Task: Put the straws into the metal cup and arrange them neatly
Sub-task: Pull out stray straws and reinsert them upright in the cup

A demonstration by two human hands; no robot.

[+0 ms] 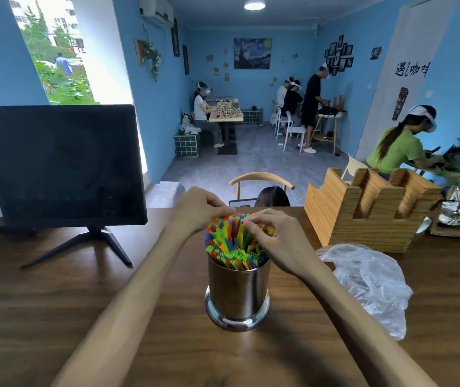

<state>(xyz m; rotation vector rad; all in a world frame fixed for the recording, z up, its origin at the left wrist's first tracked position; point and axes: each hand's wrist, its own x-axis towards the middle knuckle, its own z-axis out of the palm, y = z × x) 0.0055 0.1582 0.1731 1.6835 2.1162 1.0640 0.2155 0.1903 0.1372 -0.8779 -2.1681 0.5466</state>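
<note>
A shiny metal cup [238, 297] stands upright on the wooden table [55, 303] in front of me. It is packed with several colourful straws [230, 244] in red, blue, green and yellow, their tops fanning out above the rim. My left hand [199, 209] sits at the far left of the bunch, its curled fingers on the straw tops. On the right side, my right hand [274, 234] has its fingertips pinching straws near the top of the bunch. The hands hide the straws at the back.
A crumpled clear plastic bag [371, 283] lies right of the cup. A wooden holder [371, 210] stands behind it. A dark monitor [58, 166] on a stand occupies the left. A chair back [260, 180] and several people are beyond the table.
</note>
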